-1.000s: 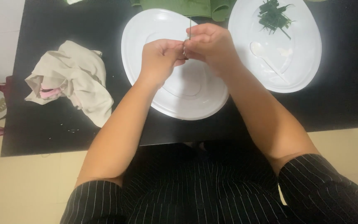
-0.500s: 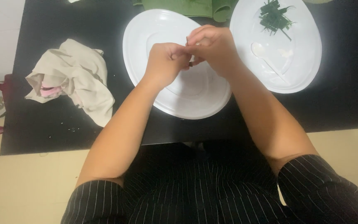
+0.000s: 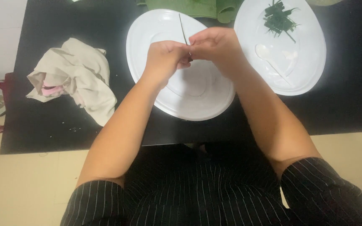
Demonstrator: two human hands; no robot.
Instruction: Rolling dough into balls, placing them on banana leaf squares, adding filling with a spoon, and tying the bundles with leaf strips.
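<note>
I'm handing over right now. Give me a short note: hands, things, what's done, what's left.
Left hand and right hand meet over the near plate, pinching a thin green strip that sticks up between them.
Far plate: pile of cut strips, white spoon.
Green leaves lie at the table's far edge; cloth on the left.
Done: some strips cut.
Left: this strip, the leaves.

The near white plate looks like smooth moulded plastic or foam with a soft sheen, resting on a matt black tabletop. Right of that plate, a second white plate has the same finish and carries a glossy white plastic spoon and cut green leaf strips. Left of it lies a crumpled beige cloth, soft and matt. The thin leaf strip looks dark and fibrous.
</note>
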